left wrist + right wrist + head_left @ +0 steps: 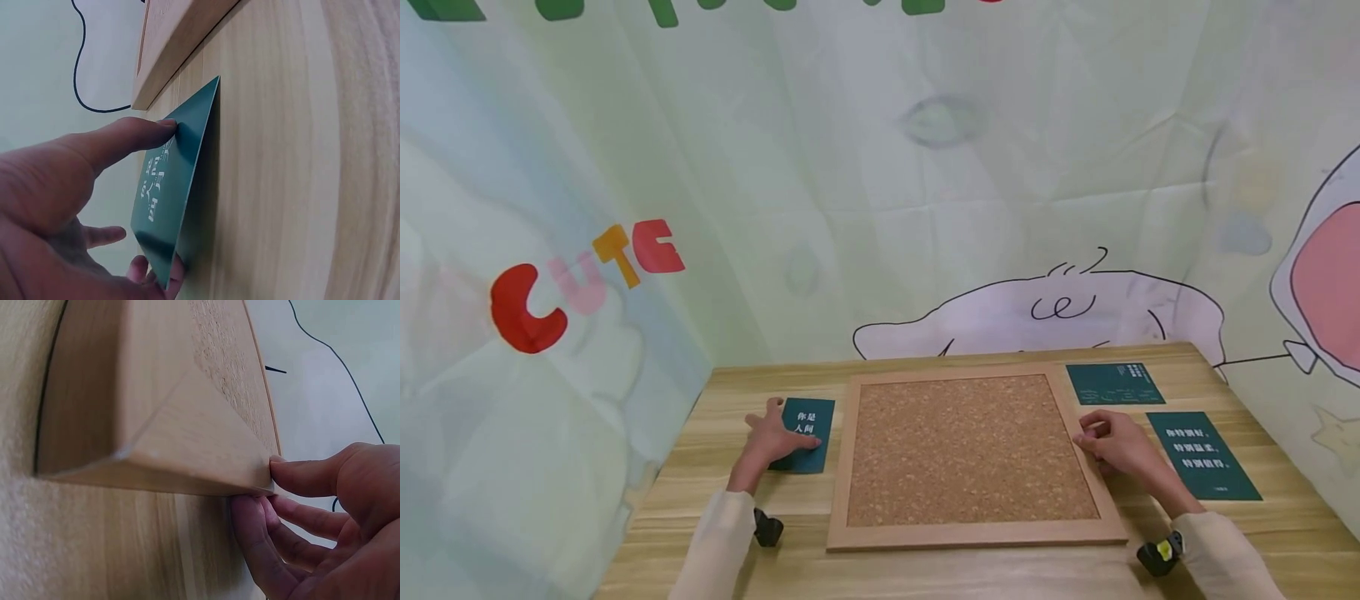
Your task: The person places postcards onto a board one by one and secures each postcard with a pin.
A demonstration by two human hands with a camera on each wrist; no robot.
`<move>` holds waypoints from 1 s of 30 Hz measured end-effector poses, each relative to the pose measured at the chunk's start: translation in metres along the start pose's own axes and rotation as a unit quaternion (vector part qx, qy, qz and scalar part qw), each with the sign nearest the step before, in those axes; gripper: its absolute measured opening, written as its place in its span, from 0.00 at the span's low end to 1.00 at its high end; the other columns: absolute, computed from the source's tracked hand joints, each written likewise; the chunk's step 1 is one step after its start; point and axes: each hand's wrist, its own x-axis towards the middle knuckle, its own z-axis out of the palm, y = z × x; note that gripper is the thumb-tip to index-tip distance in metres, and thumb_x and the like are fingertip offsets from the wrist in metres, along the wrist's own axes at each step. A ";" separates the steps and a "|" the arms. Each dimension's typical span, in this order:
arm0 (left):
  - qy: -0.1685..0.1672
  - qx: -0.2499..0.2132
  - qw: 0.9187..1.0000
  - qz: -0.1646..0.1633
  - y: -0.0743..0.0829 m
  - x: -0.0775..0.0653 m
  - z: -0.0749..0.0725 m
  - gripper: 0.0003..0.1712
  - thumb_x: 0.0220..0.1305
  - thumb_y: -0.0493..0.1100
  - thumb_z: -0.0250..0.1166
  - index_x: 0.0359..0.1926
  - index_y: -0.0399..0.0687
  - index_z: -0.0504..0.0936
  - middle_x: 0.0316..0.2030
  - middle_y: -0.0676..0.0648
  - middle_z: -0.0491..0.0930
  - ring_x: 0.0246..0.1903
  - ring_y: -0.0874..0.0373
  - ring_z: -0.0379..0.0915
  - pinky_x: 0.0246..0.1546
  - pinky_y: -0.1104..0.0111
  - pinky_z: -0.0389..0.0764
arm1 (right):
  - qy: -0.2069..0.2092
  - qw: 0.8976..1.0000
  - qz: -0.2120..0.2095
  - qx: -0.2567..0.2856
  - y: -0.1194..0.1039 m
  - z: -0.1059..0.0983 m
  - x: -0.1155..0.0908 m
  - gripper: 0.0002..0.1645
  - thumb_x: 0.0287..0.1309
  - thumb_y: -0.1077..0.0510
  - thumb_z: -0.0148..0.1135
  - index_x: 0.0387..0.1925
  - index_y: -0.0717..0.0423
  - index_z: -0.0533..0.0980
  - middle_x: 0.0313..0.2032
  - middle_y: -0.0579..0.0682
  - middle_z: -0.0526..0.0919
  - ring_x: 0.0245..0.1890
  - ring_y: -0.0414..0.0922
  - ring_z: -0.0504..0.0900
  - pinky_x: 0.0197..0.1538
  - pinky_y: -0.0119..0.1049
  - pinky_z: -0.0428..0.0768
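Observation:
On the left of the table, my left hand (769,438) holds a dark green card (822,417) with white Chinese characters. The left wrist view shows the thumb on the face of the card (187,162) and fingertips at its lower edge. That card is tilted, with one long edge raised off the table. A wood-framed cork board (962,454) lies flat in the middle. At its right side, my right hand (1120,446) pinches the frame's edge. In the right wrist view, the thumb is on top of the wooden frame (206,434) and curled fingers are against its underside.
Two more green cards lie right of the board: a sideways one (1116,384) at the back and a larger-lettered one (1206,457) beside my right hand. Behind the wooden table (797,533) hangs a printed cloth (820,167) with cartoon drawings.

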 end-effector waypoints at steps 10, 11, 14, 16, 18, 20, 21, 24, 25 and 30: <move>-0.003 -0.017 0.999 0.041 -0.002 -0.001 -0.002 0.61 0.56 0.47 0.79 0.76 0.34 0.47 0.62 0.18 0.62 0.56 0.29 0.67 0.60 0.38 0.71 | 0.005 1.000 0.001 -0.002 -0.001 0.000 -0.001 0.27 0.70 0.60 0.66 0.61 0.73 0.69 0.43 0.65 0.79 0.36 0.51 0.80 0.37 0.40 0.86; -0.002 -0.020 0.999 0.042 -0.002 -0.001 -0.002 0.60 0.57 0.46 0.79 0.76 0.33 0.47 0.62 0.18 0.63 0.56 0.29 0.67 0.60 0.38 0.71 | 0.005 1.000 0.001 -0.002 -0.001 0.001 -0.001 0.27 0.70 0.60 0.66 0.61 0.73 0.69 0.43 0.65 0.79 0.36 0.51 0.80 0.37 0.40 0.86; 0.001 -0.026 0.999 0.044 -0.001 -0.001 -0.003 0.59 0.58 0.46 0.78 0.76 0.33 0.47 0.62 0.18 0.64 0.56 0.29 0.68 0.60 0.39 0.71 | 0.007 1.000 0.001 -0.004 -0.001 0.001 -0.002 0.27 0.70 0.60 0.66 0.61 0.73 0.69 0.43 0.64 0.79 0.35 0.51 0.80 0.37 0.40 0.86; 0.005 -0.032 0.998 0.045 0.000 -0.002 -0.003 0.59 0.58 0.45 0.78 0.76 0.32 0.48 0.62 0.19 0.64 0.56 0.30 0.68 0.60 0.39 0.72 | 0.007 1.000 -0.001 -0.005 -0.001 0.002 -0.001 0.27 0.70 0.60 0.66 0.61 0.73 0.69 0.43 0.64 0.79 0.35 0.50 0.80 0.37 0.40 0.85; 0.010 -0.037 0.998 0.046 0.001 -0.002 -0.003 0.58 0.58 0.45 0.77 0.76 0.32 0.47 0.62 0.18 0.65 0.56 0.30 0.68 0.59 0.40 0.72 | 0.007 1.000 -0.003 -0.008 -0.001 0.001 -0.001 0.26 0.70 0.60 0.66 0.61 0.73 0.70 0.42 0.64 0.79 0.35 0.50 0.79 0.36 0.40 0.85; 0.017 -0.044 0.998 0.046 0.002 -0.002 -0.003 0.58 0.58 0.44 0.77 0.76 0.32 0.47 0.62 0.19 0.64 0.56 0.30 0.68 0.59 0.40 0.72 | 0.007 1.000 -0.005 -0.009 -0.001 0.002 0.000 0.26 0.70 0.60 0.66 0.61 0.73 0.70 0.42 0.64 0.79 0.35 0.50 0.79 0.36 0.40 0.85; 0.020 -0.047 0.998 0.046 0.003 -0.002 -0.004 0.58 0.59 0.44 0.77 0.76 0.32 0.47 0.62 0.19 0.64 0.57 0.30 0.68 0.60 0.40 0.72 | 0.007 1.000 -0.005 -0.009 -0.001 0.002 0.000 0.26 0.70 0.60 0.66 0.61 0.73 0.70 0.42 0.63 0.79 0.35 0.50 0.79 0.36 0.40 0.85; 0.028 -0.053 0.997 0.045 0.004 -0.002 -0.004 0.58 0.59 0.44 0.76 0.77 0.33 0.46 0.64 0.19 0.63 0.58 0.29 0.67 0.61 0.39 0.71 | 0.007 1.000 -0.006 -0.010 -0.001 0.002 0.000 0.26 0.70 0.60 0.66 0.61 0.73 0.70 0.42 0.63 0.79 0.35 0.50 0.79 0.36 0.41 0.85; 0.030 -0.056 0.997 0.044 0.005 -0.002 -0.004 0.58 0.60 0.45 0.76 0.77 0.34 0.46 0.64 0.19 0.62 0.59 0.29 0.66 0.62 0.39 0.70 | 0.007 1.000 -0.006 -0.009 -0.001 0.002 0.000 0.26 0.70 0.60 0.66 0.61 0.73 0.70 0.42 0.64 0.79 0.35 0.50 0.79 0.36 0.41 0.86; 0.048 -0.071 0.995 0.048 0.010 -0.002 -0.003 0.58 0.60 0.45 0.76 0.77 0.34 0.46 0.66 0.20 0.62 0.62 0.29 0.64 0.64 0.38 0.68 | 0.007 1.000 -0.004 -0.009 -0.001 0.001 0.000 0.27 0.70 0.60 0.66 0.61 0.73 0.70 0.43 0.64 0.79 0.36 0.50 0.80 0.37 0.41 0.86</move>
